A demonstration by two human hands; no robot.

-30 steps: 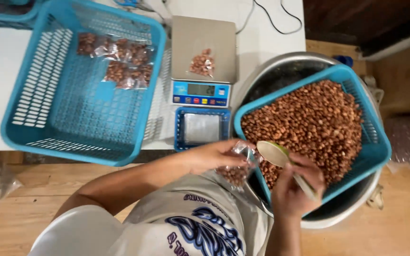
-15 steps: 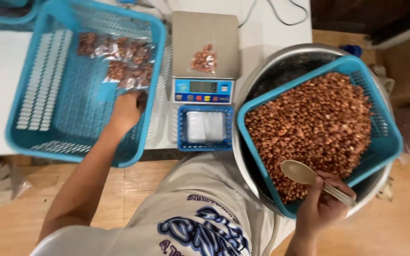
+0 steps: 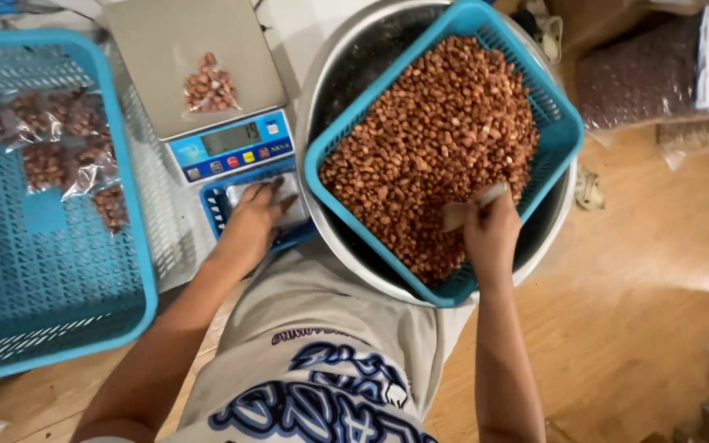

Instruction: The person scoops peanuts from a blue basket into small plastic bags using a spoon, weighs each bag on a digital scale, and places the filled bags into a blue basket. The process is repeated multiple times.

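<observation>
In small tray, left hand now, off basket

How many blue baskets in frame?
3. Big basket at left with filled bags; small basket below the scale, under the left hand; peanut basket in the metal bowl, by the right hand. More may sit off-frame.

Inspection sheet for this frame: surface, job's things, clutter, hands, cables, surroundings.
Surface: white table, wooden floor below.
Job's things: peanuts fill a blue basket over a metal basin; a small bag of peanuts lies on the scale.
Clutter: filled bags in the large blue basket.
Hands: left hand in a small blue tray; right hand holds a scoop.
Cables: nothing seen.
Surroundings: sacks at right.
</observation>
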